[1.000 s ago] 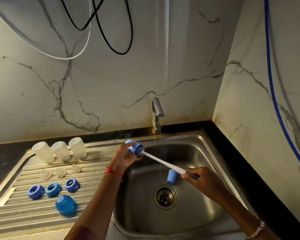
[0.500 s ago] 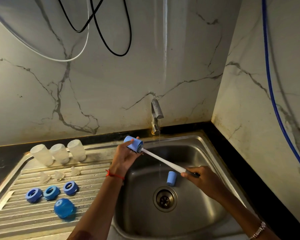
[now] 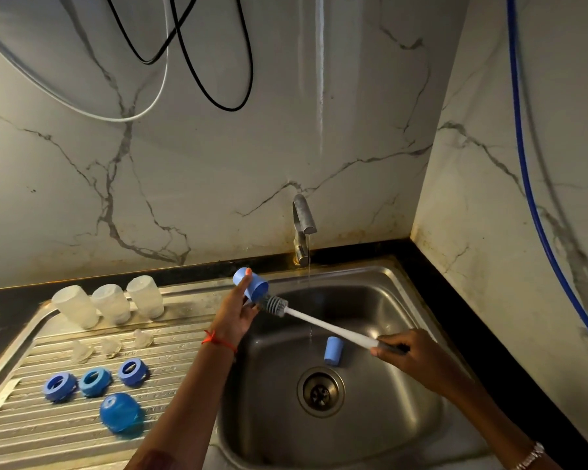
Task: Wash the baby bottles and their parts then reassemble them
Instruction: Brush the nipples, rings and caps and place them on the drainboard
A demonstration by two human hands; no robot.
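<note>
My left hand grips a blue bottle cap above the sink's left rim. My right hand holds the handle of a white bottle brush; its grey bristle head sits just outside the cap's opening. A second blue cap lies in the sink basin near the drain. On the drainboard stand three upturned clear bottles, three clear nipples, three blue collar rings and a blue dome cap.
The tap at the back runs a thin stream of water into the basin. A black counter edge borders the sink on the right. Black and white cables hang on the marble wall, a blue hose runs down the right wall.
The brush head has come out of the blue cap and now shows outside its opening. Both hands stayed in nearly the same place.
</note>
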